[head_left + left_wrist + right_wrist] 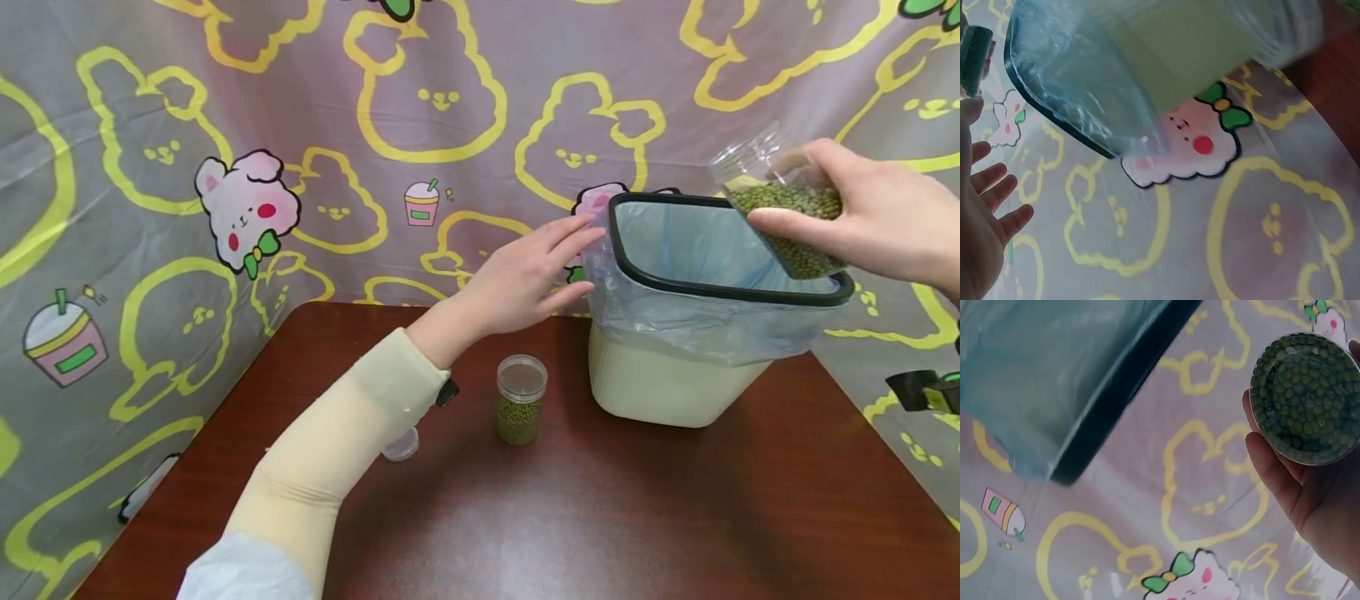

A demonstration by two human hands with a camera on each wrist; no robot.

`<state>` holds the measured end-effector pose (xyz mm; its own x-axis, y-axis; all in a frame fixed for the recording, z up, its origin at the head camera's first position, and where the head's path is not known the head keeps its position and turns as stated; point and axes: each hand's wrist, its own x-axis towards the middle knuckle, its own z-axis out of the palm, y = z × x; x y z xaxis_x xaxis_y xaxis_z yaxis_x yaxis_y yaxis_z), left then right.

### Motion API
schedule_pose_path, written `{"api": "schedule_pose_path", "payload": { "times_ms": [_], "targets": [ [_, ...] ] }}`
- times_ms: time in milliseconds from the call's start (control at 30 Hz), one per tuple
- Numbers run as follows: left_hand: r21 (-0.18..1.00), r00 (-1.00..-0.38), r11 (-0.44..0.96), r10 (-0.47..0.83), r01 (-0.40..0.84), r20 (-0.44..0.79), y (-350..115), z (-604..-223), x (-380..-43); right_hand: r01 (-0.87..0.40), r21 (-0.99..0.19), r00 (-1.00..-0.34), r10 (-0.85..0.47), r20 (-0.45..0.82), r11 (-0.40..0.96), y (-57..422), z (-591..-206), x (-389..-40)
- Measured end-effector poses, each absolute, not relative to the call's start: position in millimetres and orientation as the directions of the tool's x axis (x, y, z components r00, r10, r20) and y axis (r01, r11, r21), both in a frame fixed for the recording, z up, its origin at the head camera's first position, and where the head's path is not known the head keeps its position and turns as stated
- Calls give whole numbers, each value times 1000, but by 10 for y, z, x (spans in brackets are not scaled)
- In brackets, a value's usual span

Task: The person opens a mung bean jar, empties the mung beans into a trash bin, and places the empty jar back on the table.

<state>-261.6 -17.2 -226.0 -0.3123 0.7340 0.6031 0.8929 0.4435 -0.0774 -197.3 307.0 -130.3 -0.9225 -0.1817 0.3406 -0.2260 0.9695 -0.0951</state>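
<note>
My right hand (pixel 885 208) grips a clear jar (pixel 795 200) of green beans, with the thumb along its near side. The jar leans to the left over the right part of a cream trash bin (pixel 667 379), its mouth toward the upper left and beans lying along its lower side. In the right wrist view the round jar bottom (pixel 1307 400) shows beans pressed against it. Fingers spread and fairly straight, my left hand (pixel 525 279) holds nothing. Its fingertips are right at the bluish plastic bag (pixel 705 329) lining the bin, by the left end of the black rim (pixel 705 287).
A second clear jar (pixel 520 400), partly filled with green beans, stands upright on the dark red table (pixel 600 517) left of the bin. A small clear lid (pixel 401 444) lies beside my left forearm. Behind hangs a grey patterned cloth (pixel 465 100).
</note>
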Motion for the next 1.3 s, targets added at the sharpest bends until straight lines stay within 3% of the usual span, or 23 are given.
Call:
{"api": "schedule_pose_path", "payload": {
  "times_ms": [167,267,500,667,800,1000,1300],
  "targets": [
    [-121,-296,429,775,895,558,51,-2203,-2603,-184,-118,-928,-134,348,976,3180,-1240,-2107],
    [-127,-341,460,792,879,507,177,-2209,-2607,-170,-117,-932,-121,343,979,3221,-1184,-2199],
    [-123,-560,624,759,772,333,523,-2139,-2628,-160,-59,-944,-135,302,985,3242,-1062,-2387],
    [-100,-741,785,613,612,273,728,-2028,-2630,-169,-35,-945,-152,291,985,3215,-959,-2496],
    [-55,-829,855,515,516,218,821,-1993,-2638,-165,-41,-949,-148,278,985,3223,-914,-2555],
    [-16,-867,881,467,472,175,855,-2034,-2645,-160,-54,-955,-141,260,986,3267,-886,-2640],
    [33,-868,878,465,477,177,895,-2083,-2648,-105,-59,-976,-92,196,993,3396,-740,-2842]
  ]
}}
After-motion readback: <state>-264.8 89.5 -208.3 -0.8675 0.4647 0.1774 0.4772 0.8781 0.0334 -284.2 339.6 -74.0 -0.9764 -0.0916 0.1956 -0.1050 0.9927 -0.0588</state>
